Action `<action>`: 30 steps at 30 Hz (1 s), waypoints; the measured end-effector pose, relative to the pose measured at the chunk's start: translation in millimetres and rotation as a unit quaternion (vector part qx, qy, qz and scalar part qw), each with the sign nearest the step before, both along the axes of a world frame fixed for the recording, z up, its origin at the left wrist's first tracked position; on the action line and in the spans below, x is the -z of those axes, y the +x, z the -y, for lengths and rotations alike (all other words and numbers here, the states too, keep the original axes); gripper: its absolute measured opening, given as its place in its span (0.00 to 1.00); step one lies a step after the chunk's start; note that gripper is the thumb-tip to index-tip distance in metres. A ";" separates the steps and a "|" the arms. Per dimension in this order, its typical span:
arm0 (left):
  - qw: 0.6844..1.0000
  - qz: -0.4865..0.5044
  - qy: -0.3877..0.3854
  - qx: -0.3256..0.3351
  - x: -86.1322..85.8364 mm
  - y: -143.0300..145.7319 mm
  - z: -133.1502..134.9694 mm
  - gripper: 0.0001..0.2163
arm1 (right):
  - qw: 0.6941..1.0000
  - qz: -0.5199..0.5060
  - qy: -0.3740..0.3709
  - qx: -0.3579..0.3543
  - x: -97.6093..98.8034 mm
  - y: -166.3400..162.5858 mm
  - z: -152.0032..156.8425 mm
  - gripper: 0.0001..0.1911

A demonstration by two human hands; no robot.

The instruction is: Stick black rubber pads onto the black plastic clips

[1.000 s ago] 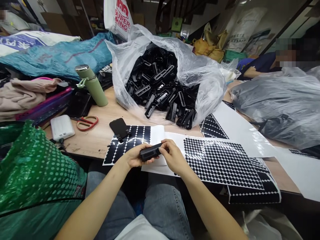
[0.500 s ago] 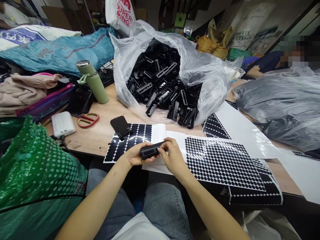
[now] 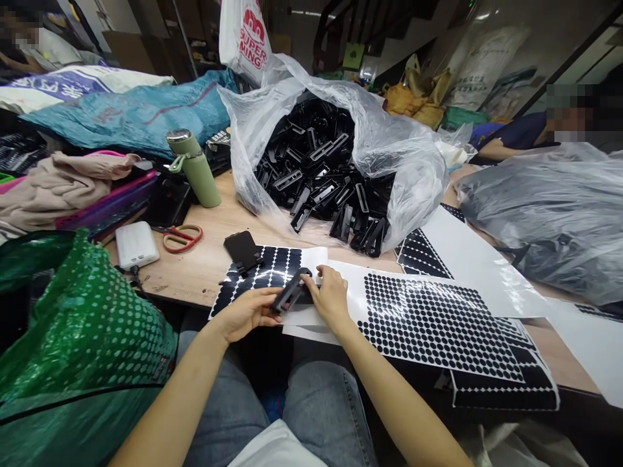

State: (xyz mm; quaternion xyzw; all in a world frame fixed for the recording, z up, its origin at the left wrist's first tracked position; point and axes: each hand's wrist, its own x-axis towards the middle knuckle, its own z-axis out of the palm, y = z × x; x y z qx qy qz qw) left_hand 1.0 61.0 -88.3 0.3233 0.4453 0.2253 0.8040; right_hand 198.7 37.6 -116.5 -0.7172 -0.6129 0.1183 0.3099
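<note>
- Your left hand (image 3: pixel 246 312) and right hand (image 3: pixel 331 298) share one black plastic part (image 3: pixel 292 296); the fingers of both are closed on it, just above the near edge of the surface (image 3: pixel 204 266).
- The part's long axis runs near-left to far-right. The left fingers cup the near-left end and the right fingers pinch the far-right end.
- Below the hands lies a square-pad sticker sheet (image 3: pixel 265 272). A round-dot sticker sheet (image 3: pixel 428 318) lies just right of the right hand.
- Farther off, a clear bag (image 3: pixel 413 175) spills more black parts. A green bottle (image 3: pixel 197 172), scissors (image 3: pixel 182 237) and a power bank (image 3: pixel 136 244) sit to the left.
- The room is cluttered with sacks, and another person sits far right.
</note>
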 end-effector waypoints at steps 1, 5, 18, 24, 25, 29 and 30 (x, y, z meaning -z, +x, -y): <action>0.999 -0.019 0.027 -0.035 -1.5 -6.1 0.0 0.13 | 0.999 0.036 0.008 -0.020 6.1 -0.2 -5.9 0.25; 0.982 -0.107 0.107 -0.110 2.2 -10.1 -0.8 0.16 | 0.989 0.133 0.014 -0.055 15.1 5.2 -25.0 0.23; 0.933 -0.127 0.240 -0.235 39.4 4.1 -6.9 0.18 | 0.990 0.036 -0.131 0.049 1.6 -53.7 22.7 0.06; 0.931 -0.124 0.275 -0.206 50.5 0.4 -3.1 0.21 | 0.991 -0.058 -0.109 0.053 2.2 -54.1 20.1 0.03; 0.930 -0.113 0.281 -0.207 50.8 0.4 -2.5 0.21 | 0.991 -0.059 -0.104 0.061 2.9 -54.2 20.3 0.04; 0.924 -0.046 0.295 -0.239 46.9 -1.6 1.0 0.21 | 0.989 -0.090 -0.105 0.055 0.9 -52.3 25.1 0.04; 0.922 -0.040 0.299 -0.244 44.6 -2.3 2.4 0.21 | 0.987 -0.121 -0.099 0.038 -2.7 -50.3 27.6 0.05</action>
